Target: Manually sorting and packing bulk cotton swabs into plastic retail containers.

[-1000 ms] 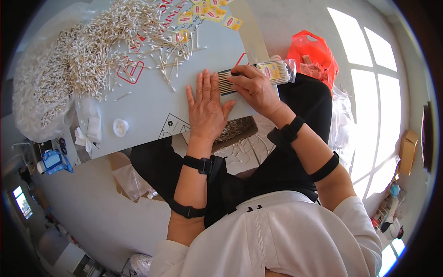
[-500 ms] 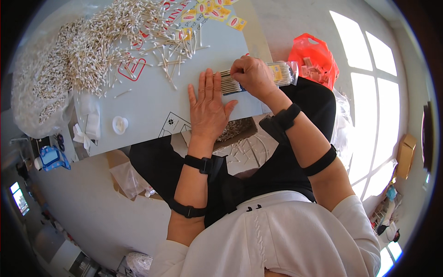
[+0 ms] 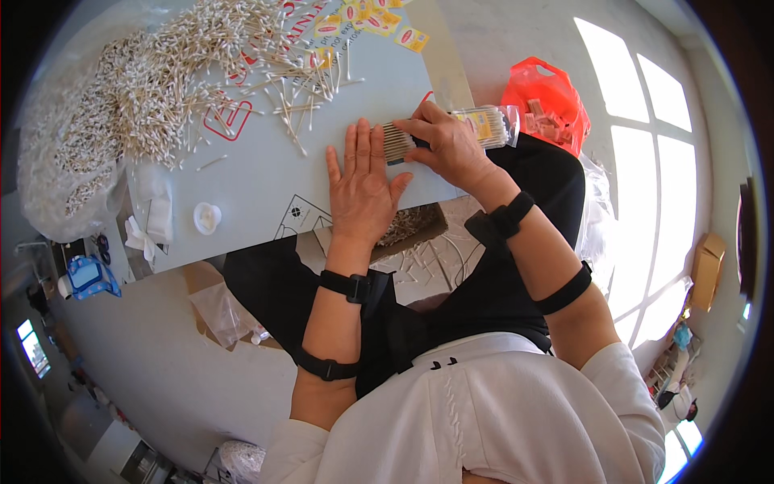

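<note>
My left hand [image 3: 362,181] lies flat on the grey sheet-covered table, palm down with its fingers stretched out. Beside its fingertips a row of cotton swabs [image 3: 394,143] is packed side by side. My right hand [image 3: 457,147] spans that row, index finger along the far edge and thumb along the near one, gripping the swabs. Its curled fingers hide part of the row. Just past its knuckles, a clear packet of cotton swabs [image 3: 509,127] with a yellow label [image 3: 477,123] reaches over the table's right edge.
A large heap of loose cotton swabs [image 3: 161,97] covers the table's far left. Yellow labels [image 3: 412,39] are scattered at the back. A small white tub [image 3: 207,218] stands near the front edge. To the right is a red plastic bag [image 3: 548,101]; below the tabletop, a cardboard box [image 3: 427,226] holds swabs.
My right hand has gone from a pinch above the row to a wider grip across it, thumb and index finger apart. The left hand stays flat in place.
</note>
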A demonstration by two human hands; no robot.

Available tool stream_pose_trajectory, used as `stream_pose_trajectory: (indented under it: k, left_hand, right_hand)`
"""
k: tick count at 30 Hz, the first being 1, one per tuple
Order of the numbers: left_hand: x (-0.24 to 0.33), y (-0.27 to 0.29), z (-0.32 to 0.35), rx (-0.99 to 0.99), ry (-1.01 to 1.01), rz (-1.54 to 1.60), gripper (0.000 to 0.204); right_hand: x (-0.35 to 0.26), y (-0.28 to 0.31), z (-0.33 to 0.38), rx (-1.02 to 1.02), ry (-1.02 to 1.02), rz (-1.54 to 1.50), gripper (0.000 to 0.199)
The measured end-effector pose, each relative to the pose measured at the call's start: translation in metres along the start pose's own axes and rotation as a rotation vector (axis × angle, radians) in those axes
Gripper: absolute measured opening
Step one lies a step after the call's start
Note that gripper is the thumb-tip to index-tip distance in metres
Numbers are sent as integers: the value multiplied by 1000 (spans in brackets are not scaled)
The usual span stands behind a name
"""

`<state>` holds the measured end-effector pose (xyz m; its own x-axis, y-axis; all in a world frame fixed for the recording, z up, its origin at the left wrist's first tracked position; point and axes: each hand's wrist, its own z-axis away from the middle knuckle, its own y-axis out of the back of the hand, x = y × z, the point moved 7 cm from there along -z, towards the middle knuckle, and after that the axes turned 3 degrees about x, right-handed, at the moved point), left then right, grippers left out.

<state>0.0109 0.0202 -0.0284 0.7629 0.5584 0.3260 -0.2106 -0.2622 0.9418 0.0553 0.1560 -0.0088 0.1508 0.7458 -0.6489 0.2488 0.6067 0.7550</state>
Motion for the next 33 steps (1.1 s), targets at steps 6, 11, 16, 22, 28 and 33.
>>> stream_pose_trajectory:
  k: [6,11,16,22,28,33]
  left_hand:
    - [1,1,-1,-26,2,11,79]
    - [2,0,0,-31,8,2,79]
    - [8,-5,-4,-27,28,-19,79]
    - [39,-18,-15,-44,-7,13,81]
    - [63,-25,-23,-44,-36,39,84]
    - [70,-27,-26,-39,-35,46,85]
  right_hand:
    - [0,3,2,25,27,33,50]
    - [30,58,29,426,-21,308,40]
    - [73,34,50,148,-126,384,48]
    - [71,36,51,216,-82,193,47]
    - [72,35,51,215,-79,149,46]
    - [73,33,51,225,-94,71,44]
